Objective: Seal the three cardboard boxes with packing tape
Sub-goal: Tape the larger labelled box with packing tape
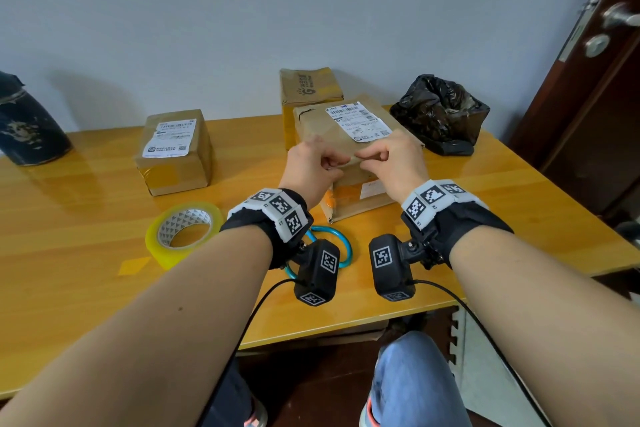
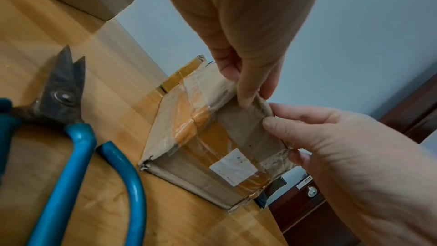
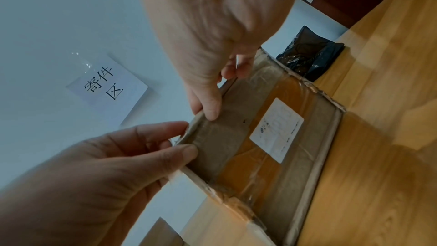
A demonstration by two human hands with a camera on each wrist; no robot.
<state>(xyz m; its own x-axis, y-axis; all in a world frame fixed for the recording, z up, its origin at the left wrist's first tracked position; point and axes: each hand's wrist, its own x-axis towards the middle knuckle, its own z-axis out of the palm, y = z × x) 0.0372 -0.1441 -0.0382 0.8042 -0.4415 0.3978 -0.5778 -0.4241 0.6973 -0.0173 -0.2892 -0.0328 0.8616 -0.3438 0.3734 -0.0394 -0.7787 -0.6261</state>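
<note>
Both forearms reach in from 6 o'clock, wrists level, to the middle box at the table's centre. The left hand and right hand each pinch its near top edge, thumb under and fingers curled over, seemingly pressing tape flat. Next probably comes more tape from the roll at 8 o'clock; the scissors lie beneath the wrists.

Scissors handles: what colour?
Blue; the scissors show best in the left wrist view, blades dark grey.
</note>
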